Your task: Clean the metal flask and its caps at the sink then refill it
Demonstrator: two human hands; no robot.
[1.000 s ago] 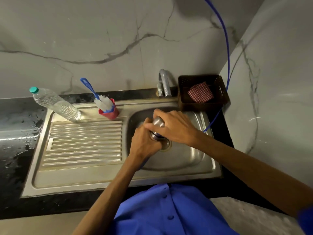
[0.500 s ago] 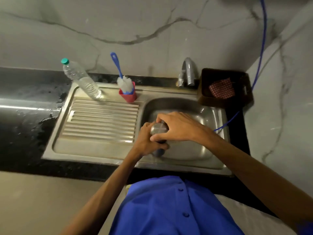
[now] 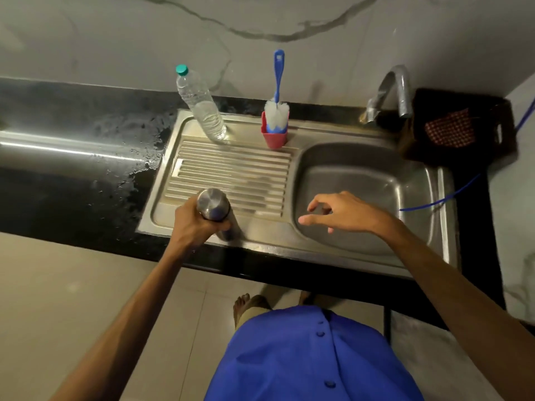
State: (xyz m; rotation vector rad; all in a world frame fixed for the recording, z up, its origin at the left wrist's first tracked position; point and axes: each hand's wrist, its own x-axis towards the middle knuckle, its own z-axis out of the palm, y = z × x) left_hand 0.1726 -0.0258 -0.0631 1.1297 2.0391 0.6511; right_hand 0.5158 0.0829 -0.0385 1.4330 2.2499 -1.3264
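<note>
Head view shows the left hand (image 3: 194, 221) clamped around the capped metal flask (image 3: 214, 206) over the near drainboard (image 3: 231, 169) (right hand (image 3: 338, 211) spread, empty), so uncapping likely comes next.

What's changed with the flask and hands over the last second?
The right hand let go of the metal flask and now hovers open over the basin. The left hand carried the flask left onto the drainboard. Water bottle, bottle brush and tap stayed put.
</note>
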